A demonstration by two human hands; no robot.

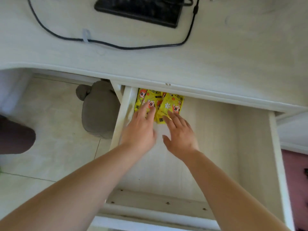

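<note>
Both forearms [93, 177] bare; left hand [140, 130], right hand [180, 139] bare; dark brownish trouser knee [15, 135] at left edge

One left hand [141, 129], one right hand [180, 135], at least four yellow packets [171, 101], one drawer [216, 139], one cable [133, 47]

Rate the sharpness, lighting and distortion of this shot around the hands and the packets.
Head view: soft, even light, no glare; left hand and right hand slightly blurred; yellow packets too soft to read; black device up top smeared; wide lens bows the desk edge.
</note>
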